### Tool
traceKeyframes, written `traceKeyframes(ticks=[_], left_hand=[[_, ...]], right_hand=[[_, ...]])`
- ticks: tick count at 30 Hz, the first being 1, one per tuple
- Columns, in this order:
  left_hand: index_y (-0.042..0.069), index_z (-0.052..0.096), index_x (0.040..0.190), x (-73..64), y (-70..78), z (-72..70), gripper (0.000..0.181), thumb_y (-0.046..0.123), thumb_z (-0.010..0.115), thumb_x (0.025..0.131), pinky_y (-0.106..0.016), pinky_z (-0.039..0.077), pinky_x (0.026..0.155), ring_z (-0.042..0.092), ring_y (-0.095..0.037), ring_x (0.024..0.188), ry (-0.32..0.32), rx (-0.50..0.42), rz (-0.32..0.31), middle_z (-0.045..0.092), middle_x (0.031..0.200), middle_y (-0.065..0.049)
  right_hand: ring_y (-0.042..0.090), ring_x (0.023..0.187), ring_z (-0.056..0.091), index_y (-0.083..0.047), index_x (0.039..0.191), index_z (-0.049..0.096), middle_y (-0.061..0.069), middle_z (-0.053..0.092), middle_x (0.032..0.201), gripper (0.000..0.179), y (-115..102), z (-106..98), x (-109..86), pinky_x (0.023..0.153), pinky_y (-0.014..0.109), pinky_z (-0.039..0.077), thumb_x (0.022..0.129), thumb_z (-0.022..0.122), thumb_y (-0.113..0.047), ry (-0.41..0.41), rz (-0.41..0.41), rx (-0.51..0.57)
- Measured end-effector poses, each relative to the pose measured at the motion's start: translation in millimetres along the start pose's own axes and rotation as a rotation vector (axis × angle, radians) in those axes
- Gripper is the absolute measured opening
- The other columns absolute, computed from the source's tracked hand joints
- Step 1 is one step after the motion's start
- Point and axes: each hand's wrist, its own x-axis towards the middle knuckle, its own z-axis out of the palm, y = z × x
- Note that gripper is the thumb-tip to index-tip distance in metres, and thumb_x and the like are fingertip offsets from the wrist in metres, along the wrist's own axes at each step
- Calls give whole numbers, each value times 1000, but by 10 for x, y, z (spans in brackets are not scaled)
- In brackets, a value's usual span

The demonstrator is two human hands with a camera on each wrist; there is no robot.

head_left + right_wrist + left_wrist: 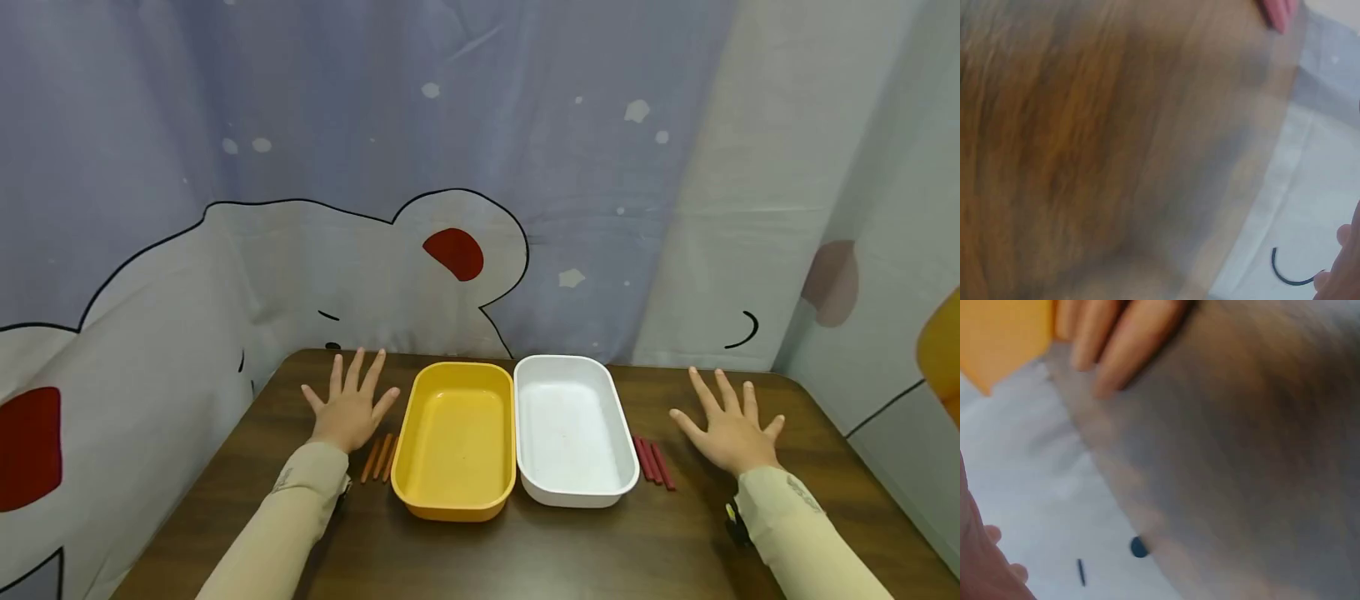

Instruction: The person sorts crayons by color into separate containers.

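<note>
Sleeves [262, 533] end at left grip [347, 417] and right grip [733, 437], both spread, empty; orange sticks [382, 458] beside the left, red sticks [651, 462] near the right, seemingly for easy reach; yellow tray [453, 442], white tray [576, 425] between.

1. The head camera looks forward and down from above the wooden table [577, 558], well back, facing the printed curtain [585, 208].
2. The left wrist's sits close and tilted, sharing the orange sticks [382, 458] and yellow tray [453, 442] with the head's.
3. The right wrist's, also close and tilted, shares the red sticks [651, 462].
</note>
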Motion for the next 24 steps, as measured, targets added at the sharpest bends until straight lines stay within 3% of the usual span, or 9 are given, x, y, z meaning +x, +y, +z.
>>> traceKeyframes(ticks=[6, 13, 19, 24], left_hand=[[22, 12, 165, -96, 140, -146, 76, 59, 40, 105, -83, -14, 103, -11, -44, 153, 27, -45, 67, 0, 170, -16], [20, 12, 165, -243, 253, -182, 78, 57, 44, 104, -82, -7, 107, -4, -42, 155, 43, 6, 143, 3, 170, -15], [16, 17, 164, -383, 299, -97, 81, 57, 48, 103, -81, 0, 109, 6, -40, 155, 50, 40, 202, 11, 170, -13], [13, 20, 164, -484, 329, -19, 81, 59, 46, 103, -78, 1, 112, 7, -36, 156, 4, 32, 220, 13, 170, -10]], right_hand=[[63, 144, -6, -31, 164, -3, 26, 2, 167, 85, -128, -28, -53, 92, 93, -1, 101, 39, -68, 5, -27, 31], [65, 140, 15, -18, 165, 8, 32, 15, 162, 82, -277, -21, -135, 92, 88, 24, 104, 47, -55, 36, -62, 65], [64, 122, 39, 6, 152, 33, 43, 37, 139, 73, -384, 13, -175, 94, 76, 37, 102, 60, -40, 75, -87, 139], [49, 101, 59, 15, 135, 49, 38, 56, 116, 58, -403, 73, -216, 86, 64, 48, 96, 69, -23, 82, -104, 182]])
